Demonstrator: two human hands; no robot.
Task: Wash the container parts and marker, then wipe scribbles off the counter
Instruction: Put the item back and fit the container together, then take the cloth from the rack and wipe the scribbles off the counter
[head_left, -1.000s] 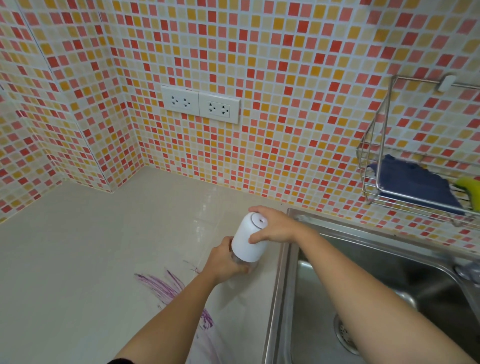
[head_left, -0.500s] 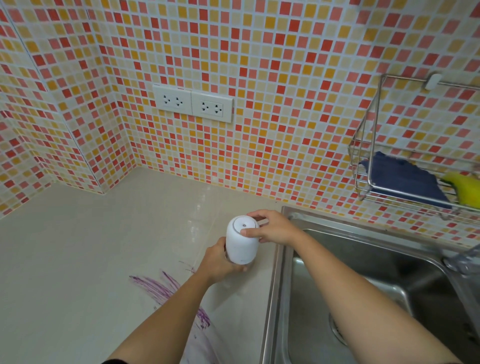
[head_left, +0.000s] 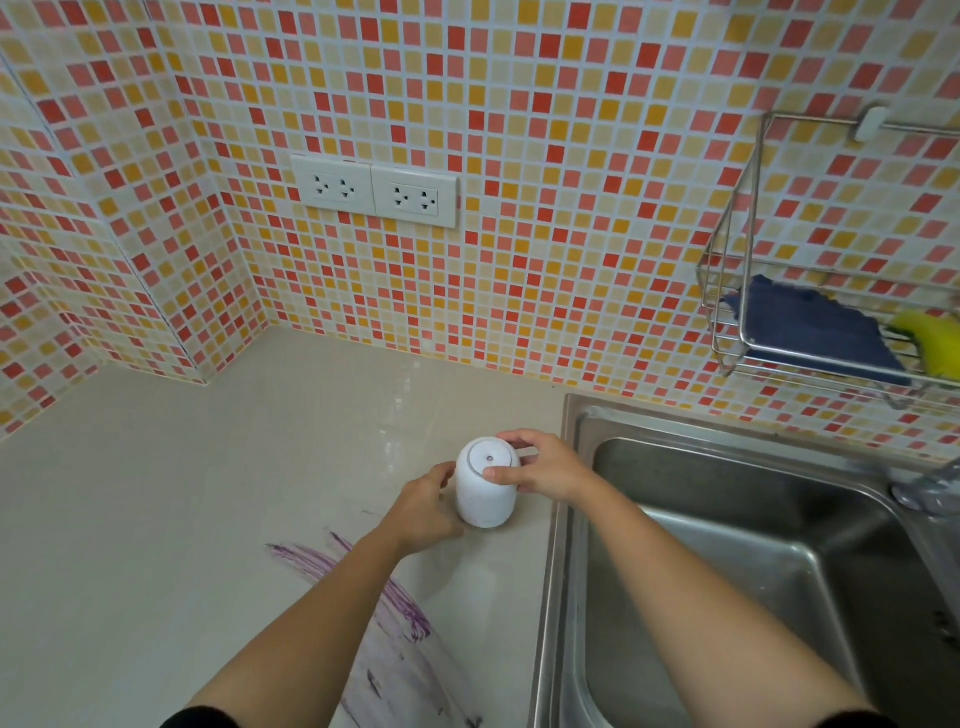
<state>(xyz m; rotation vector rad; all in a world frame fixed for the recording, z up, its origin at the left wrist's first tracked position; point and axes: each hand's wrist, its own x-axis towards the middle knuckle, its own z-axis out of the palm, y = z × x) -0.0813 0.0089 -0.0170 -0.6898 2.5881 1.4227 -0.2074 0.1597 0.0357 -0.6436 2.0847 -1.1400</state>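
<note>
White container (head_left: 485, 488) gripped by both hands on counter (head_left: 182, 519).

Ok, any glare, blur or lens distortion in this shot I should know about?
Head view: soft glare streaks on the glossy beige counter behind the white cylindrical container; mosaic wall tiles bow toward the frame edges; metal tap and yellow sponge at the right edge look smeared; centre is sharp.

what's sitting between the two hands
The white container, in the head view: the left hand holds its lower side, the right hand grips its top.
</note>
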